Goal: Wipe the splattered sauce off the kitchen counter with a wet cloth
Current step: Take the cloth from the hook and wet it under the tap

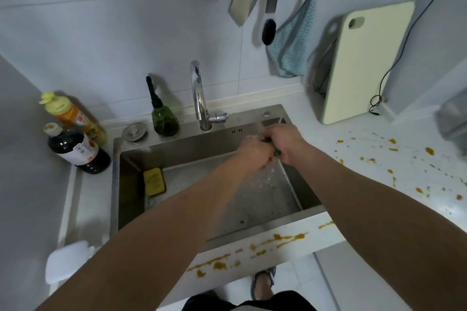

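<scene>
A yellow rectangular sponge [154,181] is seen inside the steel sink [126,184], a curved chrome tap [199,98] and green glass bottle [164,118] behind it, and a pale plastic chopping board [364,63] is leaned against the tiled wall.

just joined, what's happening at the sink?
A person holds both hands together over the steel sink, the left hand and right hand squeezing a small dark cloth while water runs off below them. No wiping yet: orange sauce splatter still streaks the counter's front edge, with more sauce spots on the counter to the right.
</scene>
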A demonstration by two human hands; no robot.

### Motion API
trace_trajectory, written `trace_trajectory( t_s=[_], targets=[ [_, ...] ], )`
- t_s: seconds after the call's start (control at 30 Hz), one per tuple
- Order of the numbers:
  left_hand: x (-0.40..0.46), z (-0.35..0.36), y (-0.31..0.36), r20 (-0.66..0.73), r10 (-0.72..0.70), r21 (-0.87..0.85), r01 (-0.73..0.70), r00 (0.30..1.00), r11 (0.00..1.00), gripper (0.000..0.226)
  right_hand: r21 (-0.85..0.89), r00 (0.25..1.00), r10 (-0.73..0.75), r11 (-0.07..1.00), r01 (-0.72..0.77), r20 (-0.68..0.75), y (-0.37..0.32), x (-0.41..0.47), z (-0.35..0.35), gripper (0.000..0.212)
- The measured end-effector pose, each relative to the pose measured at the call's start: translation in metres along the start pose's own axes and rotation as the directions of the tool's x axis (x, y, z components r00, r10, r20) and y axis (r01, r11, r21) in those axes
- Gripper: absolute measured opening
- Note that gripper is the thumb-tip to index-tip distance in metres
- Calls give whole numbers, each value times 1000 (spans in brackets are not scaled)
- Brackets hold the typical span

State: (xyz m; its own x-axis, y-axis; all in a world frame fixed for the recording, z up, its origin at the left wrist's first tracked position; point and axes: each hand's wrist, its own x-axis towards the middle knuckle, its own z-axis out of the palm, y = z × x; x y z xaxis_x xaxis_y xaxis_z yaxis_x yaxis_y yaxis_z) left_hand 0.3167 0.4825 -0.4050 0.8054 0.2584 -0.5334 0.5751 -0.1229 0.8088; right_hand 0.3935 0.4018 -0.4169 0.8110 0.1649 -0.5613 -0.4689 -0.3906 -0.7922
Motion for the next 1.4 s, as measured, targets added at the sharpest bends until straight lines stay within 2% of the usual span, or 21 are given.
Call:
trace_trajectory(
  t_s=[0.07,0.13,0.2,0.37,0.5,0.6,0.67,0.77,0.83,0.93,0.97,1.03,1.1,1.13,1.2,1.3,1.4],
  targets=[
    [-1,-2,4,74,-28,-62,32,997,998,22,4,999,-38,999,38,1,2,0,-9,12],
    [-5,-6,6,202,-56,-149,87,978,985,28,35,998,-57,998,57,-20,6,-3,-16,4],
    [-7,-8,8,269,-54,-170,102,962,980,31,33,998,-45,998,46,-43,9,-2,-20,10],
    [-9,-5,10,288,-65,-114,101,956,988,32,-137,983,-41,990,16,-180,15,-2,-12,49],
    [-6,-15,2,267,-60,-192,114,962,975,28,-156,974,-58,988,23,-219,4,-15,-6,53],
    [-3,-22,-4,191,-51,-254,99,980,962,20,20,995,47,999,-45,-89,-6,-15,2,58],
    [-2,-22,-9,132,-45,-245,76,990,967,6,180,992,127,975,-129,28,-10,-10,11,62],
    [2,-21,-14,11,-47,-319,48,999,946,10,253,980,127,954,-164,156,-17,-19,24,53],
    [7,-27,-16,-53,-88,-437,56,995,898,21,163,982,60,983,-90,181,-22,-27,28,46],
    [6,-42,-13,-41,-131,-598,80,991,797,19,-163,977,-131,974,159,169,-25,-30,24,30],
    [4,-47,-11,-34,-149,-627,95,988,773,15,-221,959,-206,943,247,193,-24,-30,20,44],
    [4,-55,-7,-23,-193,-593,142,981,792,14,-286,886,-329,859,425,327,-20,-32,14,80],
    [3,-62,-5,11,-191,-495,171,982,852,11,-356,814,-393,754,552,428,-12,-29,14,80],
    [2,-65,-5,44,-175,-466,175,984,867,11,-344,798,-411,744,573,440,-7,-27,15,70],
    [-2,-68,-4,116,-147,-445,184,982,876,15,-253,808,-432,796,550,400,-2,-26,17,45],
    [-7,-67,-3,189,-127,-429,199,974,881,18,-142,845,-451,852,504,288,-2,-25,20,56],
    [-12,-65,4,252,-84,-415,186,964,891,16,107,913,-348,937,332,215,-10,-24,23,54]
  ],
)
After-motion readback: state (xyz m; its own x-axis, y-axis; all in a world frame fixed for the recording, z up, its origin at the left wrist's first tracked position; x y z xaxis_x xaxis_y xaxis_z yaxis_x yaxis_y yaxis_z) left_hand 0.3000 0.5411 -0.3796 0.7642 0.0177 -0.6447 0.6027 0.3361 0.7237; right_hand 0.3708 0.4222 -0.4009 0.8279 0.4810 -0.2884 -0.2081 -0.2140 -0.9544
